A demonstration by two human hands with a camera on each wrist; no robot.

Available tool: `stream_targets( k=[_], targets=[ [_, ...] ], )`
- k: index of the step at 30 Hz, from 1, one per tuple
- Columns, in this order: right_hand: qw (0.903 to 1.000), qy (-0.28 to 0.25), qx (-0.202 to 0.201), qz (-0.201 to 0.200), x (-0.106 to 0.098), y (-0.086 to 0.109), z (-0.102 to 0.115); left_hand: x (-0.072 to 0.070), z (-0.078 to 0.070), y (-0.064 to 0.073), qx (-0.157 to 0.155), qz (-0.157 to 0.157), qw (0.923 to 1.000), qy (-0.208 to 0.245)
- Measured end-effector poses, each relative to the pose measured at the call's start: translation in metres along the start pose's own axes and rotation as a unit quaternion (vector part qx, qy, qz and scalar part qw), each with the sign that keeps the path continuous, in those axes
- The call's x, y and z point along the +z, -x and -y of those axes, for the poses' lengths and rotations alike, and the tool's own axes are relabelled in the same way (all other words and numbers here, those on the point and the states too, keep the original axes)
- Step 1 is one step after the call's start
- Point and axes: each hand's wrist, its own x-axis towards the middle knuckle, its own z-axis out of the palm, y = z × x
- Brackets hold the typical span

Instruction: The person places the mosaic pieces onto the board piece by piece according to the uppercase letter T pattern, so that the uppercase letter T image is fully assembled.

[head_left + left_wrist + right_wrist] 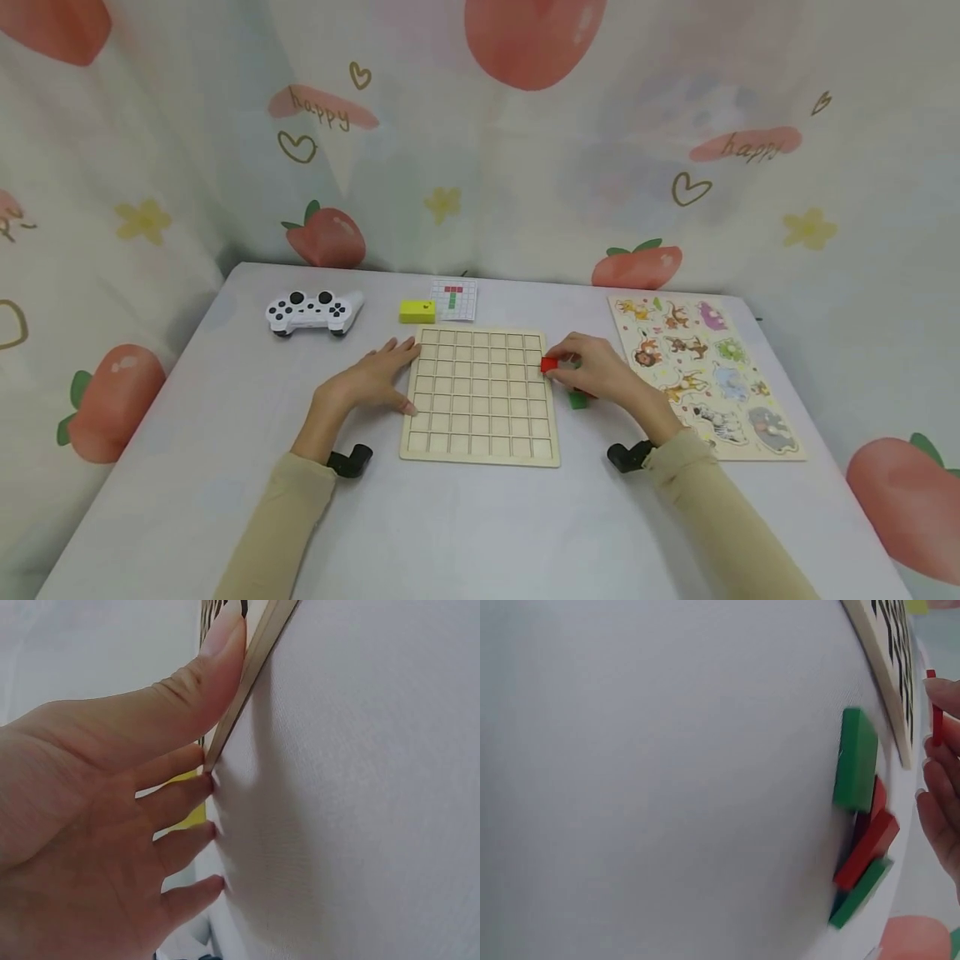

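A square wooden grid board (480,398) lies flat on the table. My left hand (373,379) spreads along its left side, the thumb over the frame's edge in the left wrist view and the fingertips down by the far corner. With thumb and fingers, my right hand (597,368) pinches a small flat red block (549,364) at the board's right edge. Under that hand, beside the board, sit loose red and green blocks, partly hidden in the head view; the right wrist view shows a green block (855,761) and a red block (867,850) leaning together.
Behind the board are a yellow block (417,312) and a pattern card (465,307) showing red and green squares. A white game controller (311,313) lies at the back left. On the right is an animal puzzle board (693,375). Patterned curtains surround the table.
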Motion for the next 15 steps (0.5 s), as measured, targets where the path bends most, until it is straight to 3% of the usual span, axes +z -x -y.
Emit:
stream_targets(
  k=[11,15],
  targets=[
    [0.9989,-0.038,-0.028,-0.002,0.016,-0.029,0.018,-0.001,0.000,0.003,0.002,-0.006,1.0000,0.004],
    [0.9985,-0.053,-0.015,0.003,0.021,-0.037,0.024,0.000,0.003,0.001,0.004,-0.006,1.0000,0.000]
  ],
)
